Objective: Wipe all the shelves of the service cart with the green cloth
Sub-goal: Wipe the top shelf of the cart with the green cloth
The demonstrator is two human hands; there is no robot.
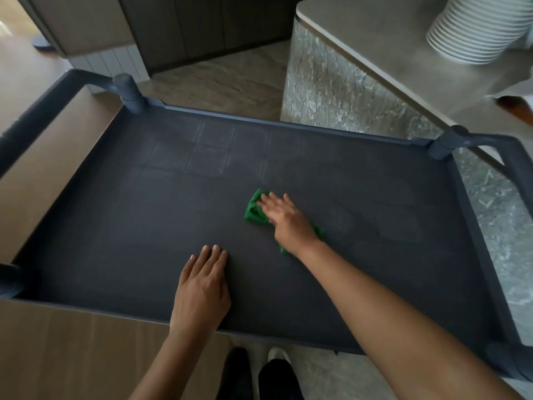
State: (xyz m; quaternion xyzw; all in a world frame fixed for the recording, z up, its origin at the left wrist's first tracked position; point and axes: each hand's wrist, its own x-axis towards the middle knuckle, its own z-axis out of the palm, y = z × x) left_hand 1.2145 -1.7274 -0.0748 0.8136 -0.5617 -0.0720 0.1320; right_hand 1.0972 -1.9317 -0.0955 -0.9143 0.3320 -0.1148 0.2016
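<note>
The service cart's dark grey top shelf point(144, 215) fills the middle of the view, with a raised rim and corner posts. A green cloth point(255, 212) lies bunched on the shelf, right of centre. My right hand point(284, 219) presses flat on the cloth with straight fingers pointing up-left; green shows at both ends of the hand. My left hand point(202, 287) rests flat on the bare shelf near the front edge, fingers straight, holding nothing. The lower shelves are hidden under the top one.
A stone-faced counter point(375, 53) stands close behind the cart at the right, carrying a tall stack of white plates point(478, 30). Dark cabinets point(202, 27) line the back. The cart's handles point(43, 102) stick out at both ends. My shoes point(259, 373) show below the front edge.
</note>
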